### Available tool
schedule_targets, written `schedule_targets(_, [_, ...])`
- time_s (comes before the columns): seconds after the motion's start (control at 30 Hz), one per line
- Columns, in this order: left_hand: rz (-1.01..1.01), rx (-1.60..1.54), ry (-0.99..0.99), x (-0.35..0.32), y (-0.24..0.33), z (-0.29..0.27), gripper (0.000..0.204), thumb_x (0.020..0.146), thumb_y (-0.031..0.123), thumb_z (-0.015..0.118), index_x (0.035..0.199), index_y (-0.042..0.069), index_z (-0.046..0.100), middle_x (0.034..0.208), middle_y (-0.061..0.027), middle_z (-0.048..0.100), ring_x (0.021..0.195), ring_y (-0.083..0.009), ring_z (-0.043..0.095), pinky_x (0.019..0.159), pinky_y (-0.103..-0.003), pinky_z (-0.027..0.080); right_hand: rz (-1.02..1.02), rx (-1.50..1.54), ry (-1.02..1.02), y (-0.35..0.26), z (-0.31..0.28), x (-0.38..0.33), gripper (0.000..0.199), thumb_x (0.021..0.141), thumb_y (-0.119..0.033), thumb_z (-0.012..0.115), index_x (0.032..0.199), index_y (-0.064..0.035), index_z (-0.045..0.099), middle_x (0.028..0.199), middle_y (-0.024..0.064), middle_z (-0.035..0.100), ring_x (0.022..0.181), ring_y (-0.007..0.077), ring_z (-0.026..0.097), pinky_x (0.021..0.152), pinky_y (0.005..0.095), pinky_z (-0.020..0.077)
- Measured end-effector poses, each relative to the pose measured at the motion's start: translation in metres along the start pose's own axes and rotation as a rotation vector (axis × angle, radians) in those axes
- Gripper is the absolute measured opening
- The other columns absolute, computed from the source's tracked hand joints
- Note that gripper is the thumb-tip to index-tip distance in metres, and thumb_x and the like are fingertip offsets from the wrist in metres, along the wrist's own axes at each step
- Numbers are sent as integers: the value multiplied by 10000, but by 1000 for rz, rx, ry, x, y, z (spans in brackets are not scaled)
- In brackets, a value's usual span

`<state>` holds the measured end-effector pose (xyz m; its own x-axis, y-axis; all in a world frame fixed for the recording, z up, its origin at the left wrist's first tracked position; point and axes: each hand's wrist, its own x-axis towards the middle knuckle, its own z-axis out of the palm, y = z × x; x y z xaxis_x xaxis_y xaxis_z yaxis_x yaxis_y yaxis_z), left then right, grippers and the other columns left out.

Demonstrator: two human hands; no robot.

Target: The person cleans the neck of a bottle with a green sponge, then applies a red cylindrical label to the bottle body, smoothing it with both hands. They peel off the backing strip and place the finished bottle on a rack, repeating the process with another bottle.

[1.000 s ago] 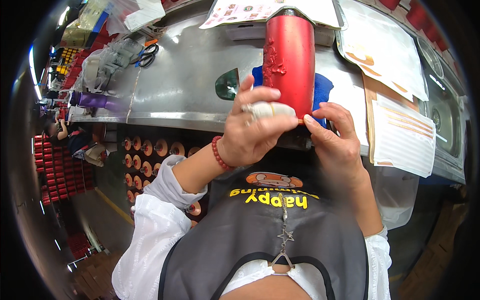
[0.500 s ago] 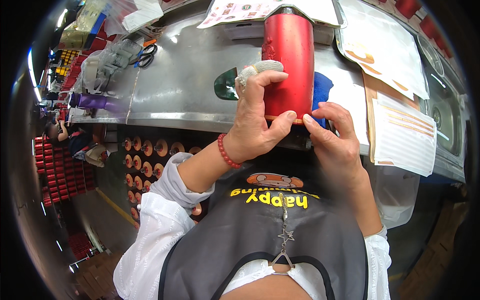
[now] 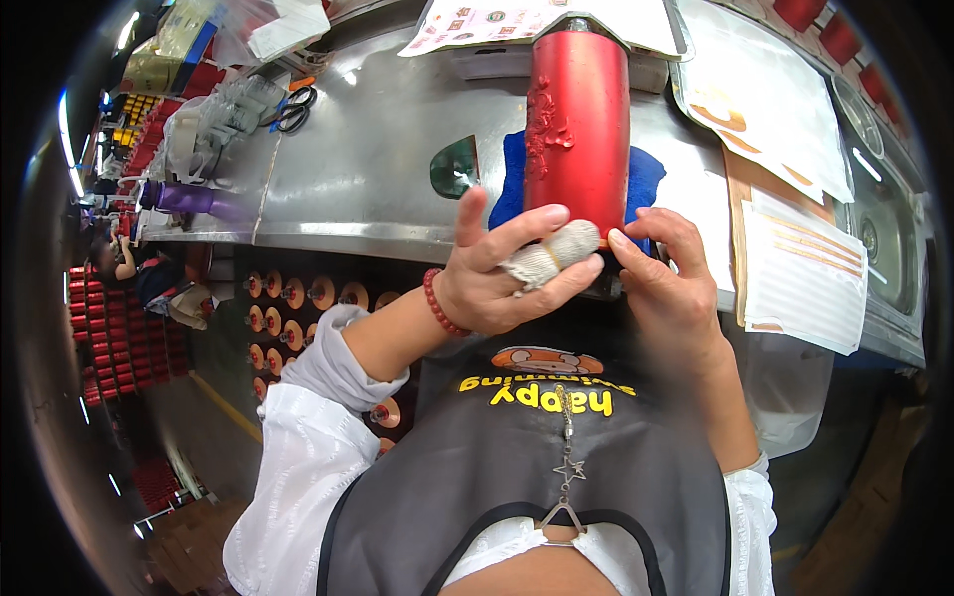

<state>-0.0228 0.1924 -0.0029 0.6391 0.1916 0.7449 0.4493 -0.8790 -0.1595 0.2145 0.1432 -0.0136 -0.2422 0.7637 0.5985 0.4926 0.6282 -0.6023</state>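
A red bottle (image 3: 581, 129) with raised relief lies on its side on a blue cloth (image 3: 646, 181), its base toward me. My left hand (image 3: 502, 260) is at the base, thumb and finger closed about a whitish knitted fabric roll (image 3: 558, 254) with a band round it. The roll touches the bottle's base edge; whether it also covers a finger I cannot tell. Another left finger sticks up. At the base's right edge, my right hand (image 3: 668, 273) pinches the rim between thumb and fingers. A dark green, rounded flat piece (image 3: 455, 167) rests left of the bottle.
Black-handled scissors (image 3: 294, 109) and a purple bottle (image 3: 177, 197) are on the metal table (image 3: 348, 149) to the left. White sheets (image 3: 805, 273) with gold strips lie right, beside a sink (image 3: 889, 238). Rows of bottles (image 3: 320, 292) stand below the table. Another person (image 3: 164, 288) works far left.
My left hand has come off the bottle's side down to its base, bringing the fabric roll to the edge. The bottle has rolled, showing more relief. My right hand stays at the rim.
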Motion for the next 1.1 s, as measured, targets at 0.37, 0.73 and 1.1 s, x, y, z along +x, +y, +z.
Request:
schedule_targets(0.37, [-927,-844,69,-21,4,2,503,1031,273,531,1433,-9,423,1441,-149,472,1396,-257,354,1184,-393,230,71,-34,-48,-7,-3,1,501,742,106,681,1206,-80,706,1143,133,606,1141,354,568,985,450,466])
schedule_targets(0.73, [-776,-689,123,-16,7,8,507,942,263,672,1368,50,499,1367,-146,528,1298,-317,434,1174,-464,234,56,-42,-66,-8,-7,3,488,759,92,679,1218,-76,695,1160,137,610,1151,363,569,998,460,463])
schedule_targets(1.1, [46,-29,12,-1,-8,-2,305,846,174,708,1136,269,722,1093,66,713,1220,-138,569,1247,-539,113,151,-4,-7,-9,-7,1,491,789,65,675,1274,9,622,1266,186,609,1180,373,577,1015,437,465])
